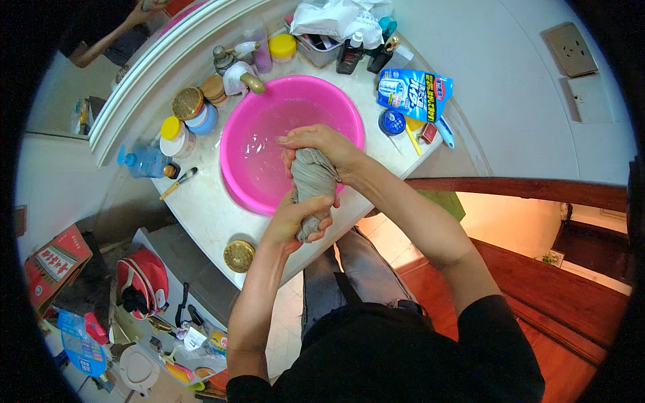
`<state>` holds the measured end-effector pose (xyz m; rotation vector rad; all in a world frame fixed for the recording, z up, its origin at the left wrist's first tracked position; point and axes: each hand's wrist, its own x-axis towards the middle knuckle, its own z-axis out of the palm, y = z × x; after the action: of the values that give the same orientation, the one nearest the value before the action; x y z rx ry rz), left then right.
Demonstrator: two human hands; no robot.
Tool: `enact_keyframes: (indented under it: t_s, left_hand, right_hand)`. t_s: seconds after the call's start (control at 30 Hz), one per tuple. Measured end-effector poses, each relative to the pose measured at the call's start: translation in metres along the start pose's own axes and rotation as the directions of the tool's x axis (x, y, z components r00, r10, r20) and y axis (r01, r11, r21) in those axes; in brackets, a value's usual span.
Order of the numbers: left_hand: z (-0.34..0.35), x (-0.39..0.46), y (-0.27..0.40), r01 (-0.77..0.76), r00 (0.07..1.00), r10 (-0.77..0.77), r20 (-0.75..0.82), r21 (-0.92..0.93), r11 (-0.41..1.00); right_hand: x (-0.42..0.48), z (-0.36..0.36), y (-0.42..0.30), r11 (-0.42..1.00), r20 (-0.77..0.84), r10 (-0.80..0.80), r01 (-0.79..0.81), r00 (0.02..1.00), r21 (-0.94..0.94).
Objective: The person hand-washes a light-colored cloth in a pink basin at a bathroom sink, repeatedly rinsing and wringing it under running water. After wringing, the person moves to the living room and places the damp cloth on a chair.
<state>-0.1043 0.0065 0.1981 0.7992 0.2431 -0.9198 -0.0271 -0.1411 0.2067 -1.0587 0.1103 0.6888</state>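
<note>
A twisted grey cloth (pixel 313 176) is bunched between both hands, over the near right rim of a pink plastic basin (pixel 233 187). My left hand (pixel 302 214) grips its lower end, close to the countertop's front edge. Around the upper end my right hand (pixel 322 148) is closed, above the basin. Water (pixel 272 131) with bright reflections stands in the basin. A faucet (pixel 252 83) with a white cloth (pixel 237 78) wrapped round it reaches over the basin's far rim. The basin rests on a white countertop (pixel 206 226).
Jars, a blue pump bottle (pixel 148 162) and a brush (pixel 179 183) stand or lie left. A round gold lid (pixel 239 256) is near the front edge. At right lie a blue refill pouch (pixel 415 94) and a blue-lidded jar (pixel 392 122). A mirror runs behind.
</note>
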Motion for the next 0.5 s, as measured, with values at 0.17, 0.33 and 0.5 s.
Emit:
enact_keyframes:
  t_s: [0.17, 0.33, 0.5]
  left_hand:
    - [-0.006, 0.021, -0.011, -0.129, 0.968, 0.165, -0.187, 0.193, 0.973]
    - [-0.013, 0.037, -0.026, -0.264, 0.896, 0.365, -0.252, 0.356, 0.896]
    - [-0.023, 0.049, -0.036, -0.304, 0.865, 0.432, -0.256, 0.418, 0.856]
  right_hand:
    - [0.016, -0.001, 0.006, 0.991, -0.128, -0.121, 0.112, 0.984, -0.076]
    - [0.026, -0.008, 0.022, 0.987, -0.254, -0.123, 0.146, 0.959, 0.073]
    - [0.034, -0.018, 0.036, 0.983, -0.352, -0.126, 0.165, 0.928, 0.083]
